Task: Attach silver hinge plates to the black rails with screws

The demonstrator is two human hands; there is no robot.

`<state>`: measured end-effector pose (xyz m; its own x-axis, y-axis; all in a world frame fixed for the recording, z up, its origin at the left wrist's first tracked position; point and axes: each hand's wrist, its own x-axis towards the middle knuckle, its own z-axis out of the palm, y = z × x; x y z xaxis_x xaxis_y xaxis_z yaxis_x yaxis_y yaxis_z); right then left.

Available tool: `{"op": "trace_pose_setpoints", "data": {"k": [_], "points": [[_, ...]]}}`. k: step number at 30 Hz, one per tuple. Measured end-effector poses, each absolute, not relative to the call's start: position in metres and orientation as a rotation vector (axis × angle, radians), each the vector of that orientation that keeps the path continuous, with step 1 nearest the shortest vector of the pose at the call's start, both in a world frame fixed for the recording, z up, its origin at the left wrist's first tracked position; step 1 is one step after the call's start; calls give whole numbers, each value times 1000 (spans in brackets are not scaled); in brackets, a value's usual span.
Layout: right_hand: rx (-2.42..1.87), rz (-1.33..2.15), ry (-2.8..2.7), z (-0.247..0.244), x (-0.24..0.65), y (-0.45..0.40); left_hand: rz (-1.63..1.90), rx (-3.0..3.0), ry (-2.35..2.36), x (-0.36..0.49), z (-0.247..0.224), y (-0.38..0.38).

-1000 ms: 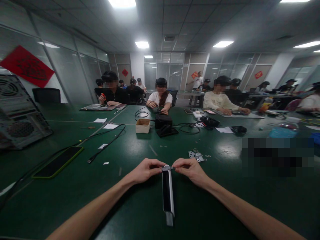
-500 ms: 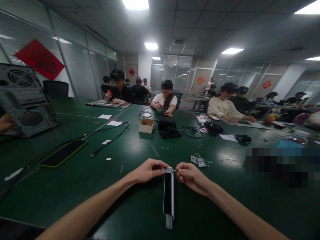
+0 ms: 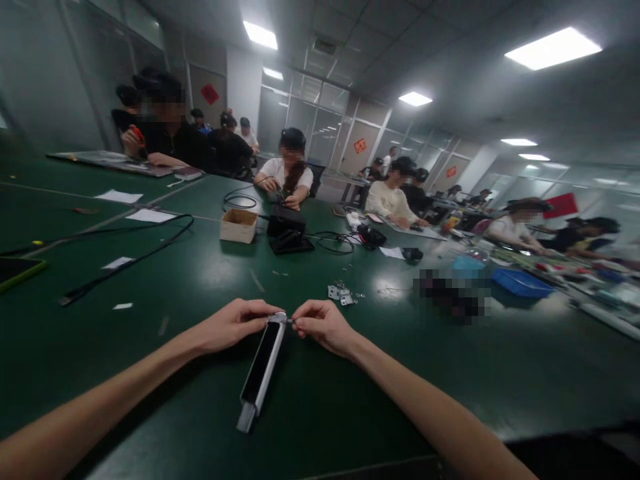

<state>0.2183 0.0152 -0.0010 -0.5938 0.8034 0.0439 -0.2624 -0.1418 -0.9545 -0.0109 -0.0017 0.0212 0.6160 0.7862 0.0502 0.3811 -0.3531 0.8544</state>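
A long, narrow silver piece with a dark inner face (image 3: 263,367) lies on the green table, slanting toward me, with a grey tongue (image 3: 247,417) at its near end. At its far end, the thumb and fingers of my left hand (image 3: 233,325) are closed on a grey metal end part (image 3: 278,318). My right hand (image 3: 325,325) pinches a small thin metal part (image 3: 290,321) against the right side of that end. Fingertips hide most of this small part, so its kind is unclear.
Beyond my right hand lie small metal plates and rings (image 3: 341,293). Farther off are a cardboard box (image 3: 239,227), a black device (image 3: 287,227) and cables (image 3: 135,273). A blue tray (image 3: 523,283) is at right; a phone (image 3: 20,270) at left. Several people sit around the tables.
My view has turned right and tilted, so the table things sit farther left. The long piece now appears slanted. Both hands keep their hold at its far end.
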Motion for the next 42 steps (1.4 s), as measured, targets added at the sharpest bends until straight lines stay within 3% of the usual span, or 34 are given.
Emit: {"op": "trace_pose_setpoints", "data": {"k": [20,30,38,42], "points": [[-718,1436,-1790,14,219,7,562,1944,931,-9,18,-4],[-669,1797,-1565,4,215,15,559,2072,911,-8,23,-9],[-636,1764,-1626,6,216,12,514,2086,898,-8,29,-10],[-627,1548,-1858,12,219,11,493,2096,856,-8,28,-10]]}}
